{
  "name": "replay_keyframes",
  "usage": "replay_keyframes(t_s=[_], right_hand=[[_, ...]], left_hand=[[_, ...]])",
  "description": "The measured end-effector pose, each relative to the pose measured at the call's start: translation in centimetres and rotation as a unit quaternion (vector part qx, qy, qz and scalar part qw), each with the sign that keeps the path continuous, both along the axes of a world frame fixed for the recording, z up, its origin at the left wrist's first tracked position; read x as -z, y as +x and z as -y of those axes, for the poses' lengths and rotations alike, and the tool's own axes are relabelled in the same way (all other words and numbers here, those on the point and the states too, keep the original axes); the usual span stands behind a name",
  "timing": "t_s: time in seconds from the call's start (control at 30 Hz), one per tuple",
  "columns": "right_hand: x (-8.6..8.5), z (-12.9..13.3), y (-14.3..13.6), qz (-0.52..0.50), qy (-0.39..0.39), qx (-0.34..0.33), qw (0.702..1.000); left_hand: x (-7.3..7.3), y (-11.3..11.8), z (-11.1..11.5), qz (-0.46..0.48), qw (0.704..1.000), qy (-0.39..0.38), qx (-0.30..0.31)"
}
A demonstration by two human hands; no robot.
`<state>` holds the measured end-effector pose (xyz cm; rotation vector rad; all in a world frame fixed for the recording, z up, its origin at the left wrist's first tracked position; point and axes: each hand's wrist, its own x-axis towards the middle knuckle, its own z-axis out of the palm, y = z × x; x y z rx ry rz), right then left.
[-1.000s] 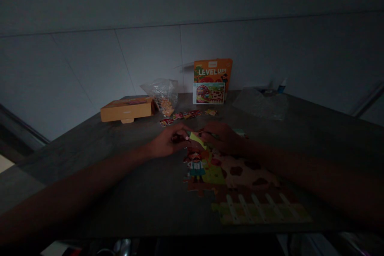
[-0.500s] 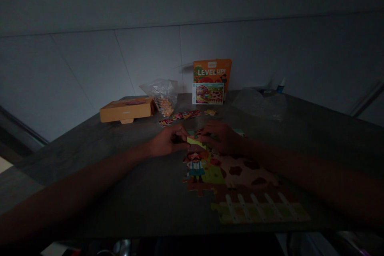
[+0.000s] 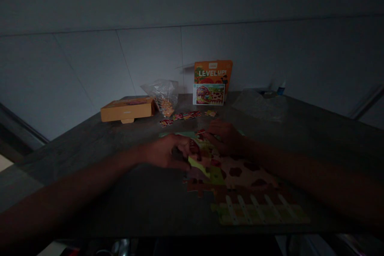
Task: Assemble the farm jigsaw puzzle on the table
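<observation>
A partly assembled jigsaw puzzle (image 3: 261,212), with a cow and a white fence, lies in front of me. My left hand (image 3: 168,152) is closed on the left side of a joined puzzle section (image 3: 199,164) with red and yellow-green parts. This section overlaps the spot where the farmer picture was visible. My right hand (image 3: 223,137) has its fingers bent at the section's upper right, by a red patch. Dim light and my fingers hide how firmly it grips. A pale teal strip shows beyond my left hand.
Loose puzzle pieces (image 3: 187,115) lie farther back, beside a clear bag (image 3: 165,96) holding more pieces. An orange box (image 3: 127,111) lies at left. A picture card (image 3: 208,94) leans on an orange package (image 3: 213,71). Crumpled plastic (image 3: 261,104) and a small bottle (image 3: 281,89) are at right.
My left hand has moved down towards me, bringing the yellow-green edge of the puzzle section over the farmer picture. A teal strip now shows behind it. My right hand has shifted only slightly.
</observation>
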<state>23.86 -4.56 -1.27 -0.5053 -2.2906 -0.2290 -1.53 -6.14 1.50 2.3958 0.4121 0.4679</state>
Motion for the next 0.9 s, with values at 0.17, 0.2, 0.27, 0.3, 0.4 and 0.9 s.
replay_keyframes(t_s=[0.17, 0.2, 0.27, 0.3, 0.4, 0.9], right_hand=[[0.3, -0.2, 0.0, -0.002, 0.006, 0.011, 1.0], [0.3, -0.2, 0.0, -0.001, 0.005, 0.017, 1.0], [0.3, -0.2, 0.0, -0.004, 0.006, 0.032, 0.999], [0.3, -0.3, 0.0, -0.007, 0.004, 0.039, 0.999], [0.4, -0.5, 0.1, -0.008, -0.022, 0.05, 0.998], [1.7, -2.1, 0.6, 0.044, -0.151, 0.184, 0.97]], left_hand=[[-1.1, 0.5, 2.0, -0.093, 0.99, 0.088, 0.056], [-1.3, 0.6, 2.3, -0.106, 0.986, 0.114, 0.064], [-1.7, 0.8, 2.8, -0.108, 0.979, 0.157, 0.069], [-1.9, 0.9, 3.0, -0.098, 0.978, 0.169, 0.069], [-2.4, 1.3, 3.8, -0.078, 0.977, 0.168, 0.105], [-1.4, 1.6, 4.4, -0.082, 0.973, 0.143, 0.163]])
